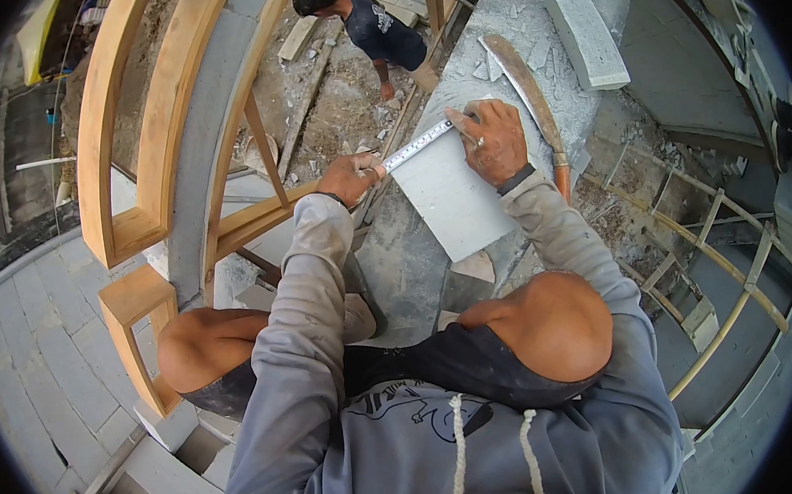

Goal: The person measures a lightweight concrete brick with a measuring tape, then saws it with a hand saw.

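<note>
A measuring tape [418, 146] is stretched across the far end of a pale grey block [457, 201], its white blade marked with dark figures. My left hand [352, 178] is closed on the tape at the block's left edge. At the far right corner, my right hand [494, 139] pinches the other end, its fingers curled over the block's edge. The tape's case cannot be made out. Just right of my right hand lies a long curved knife [532, 86] with a rusty blade and a wooden handle [562, 178].
Thick white blocks [588, 36] and broken chips lie on the dusty grey slab [490, 20]. Curved wooden frames [121, 128] stand on my left. Below, a person in a dark shirt [386, 32] stands among rubble and planks. A bamboo lattice [708, 243] is on the right.
</note>
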`<control>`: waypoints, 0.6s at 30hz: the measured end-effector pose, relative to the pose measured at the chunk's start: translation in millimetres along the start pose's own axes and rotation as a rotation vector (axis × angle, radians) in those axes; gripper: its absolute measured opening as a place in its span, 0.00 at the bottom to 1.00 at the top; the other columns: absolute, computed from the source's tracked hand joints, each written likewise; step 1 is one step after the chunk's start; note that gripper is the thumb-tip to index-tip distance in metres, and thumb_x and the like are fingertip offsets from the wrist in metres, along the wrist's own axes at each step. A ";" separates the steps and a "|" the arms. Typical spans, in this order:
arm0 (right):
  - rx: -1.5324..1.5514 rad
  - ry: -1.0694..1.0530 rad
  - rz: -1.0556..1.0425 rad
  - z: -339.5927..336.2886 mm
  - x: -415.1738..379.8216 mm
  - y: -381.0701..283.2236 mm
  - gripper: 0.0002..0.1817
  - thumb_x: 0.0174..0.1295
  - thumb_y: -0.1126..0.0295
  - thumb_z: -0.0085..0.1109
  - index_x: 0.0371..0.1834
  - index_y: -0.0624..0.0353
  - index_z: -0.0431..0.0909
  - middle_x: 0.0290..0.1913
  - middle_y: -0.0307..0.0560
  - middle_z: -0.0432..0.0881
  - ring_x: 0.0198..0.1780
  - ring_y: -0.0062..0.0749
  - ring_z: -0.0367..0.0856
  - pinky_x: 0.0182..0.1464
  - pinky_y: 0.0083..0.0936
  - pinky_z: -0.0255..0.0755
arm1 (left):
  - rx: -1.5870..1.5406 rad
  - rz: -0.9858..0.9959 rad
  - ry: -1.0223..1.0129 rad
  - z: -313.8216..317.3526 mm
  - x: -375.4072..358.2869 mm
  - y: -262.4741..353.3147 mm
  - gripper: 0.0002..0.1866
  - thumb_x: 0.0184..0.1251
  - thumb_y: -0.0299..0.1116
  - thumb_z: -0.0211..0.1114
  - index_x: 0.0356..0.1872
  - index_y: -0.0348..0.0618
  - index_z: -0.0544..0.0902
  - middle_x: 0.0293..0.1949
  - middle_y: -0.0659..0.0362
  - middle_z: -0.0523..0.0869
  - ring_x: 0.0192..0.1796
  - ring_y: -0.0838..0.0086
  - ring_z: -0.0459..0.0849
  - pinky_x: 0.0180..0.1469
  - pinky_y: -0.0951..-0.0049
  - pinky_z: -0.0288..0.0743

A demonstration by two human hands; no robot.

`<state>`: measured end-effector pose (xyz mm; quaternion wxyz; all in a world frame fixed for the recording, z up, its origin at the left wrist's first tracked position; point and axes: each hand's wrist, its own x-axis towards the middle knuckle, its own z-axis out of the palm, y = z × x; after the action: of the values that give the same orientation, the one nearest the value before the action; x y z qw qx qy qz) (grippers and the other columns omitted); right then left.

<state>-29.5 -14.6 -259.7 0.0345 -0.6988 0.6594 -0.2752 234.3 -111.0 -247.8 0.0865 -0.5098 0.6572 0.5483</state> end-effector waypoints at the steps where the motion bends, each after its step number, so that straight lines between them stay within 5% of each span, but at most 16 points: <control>1: 0.001 0.001 0.001 -0.6 -0.4 -0.5 0.22 0.48 0.75 0.64 0.50 0.46 0.83 0.41 0.42 0.79 0.48 0.35 0.74 0.52 0.36 0.64 | 0.020 0.005 -0.001 -0.6 -0.4 1.4 0.10 0.64 0.36 0.64 0.30 0.39 0.83 0.29 0.62 0.82 0.34 0.75 0.77 0.44 0.74 0.69; 18: -0.032 -0.013 0.000 -1.9 -1.3 -2.8 0.23 0.48 0.75 0.64 0.50 0.45 0.83 0.42 0.43 0.79 0.48 0.36 0.74 0.52 0.37 0.63 | -0.013 -0.066 0.034 -0.5 -1.0 1.0 0.13 0.61 0.35 0.68 0.41 0.37 0.86 0.36 0.59 0.86 0.38 0.74 0.80 0.48 0.74 0.71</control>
<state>-27.8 -12.5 -257.4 0.0276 -0.7011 0.6635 -0.2598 234.3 -111.0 -246.3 0.0898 -0.5410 0.6380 0.5406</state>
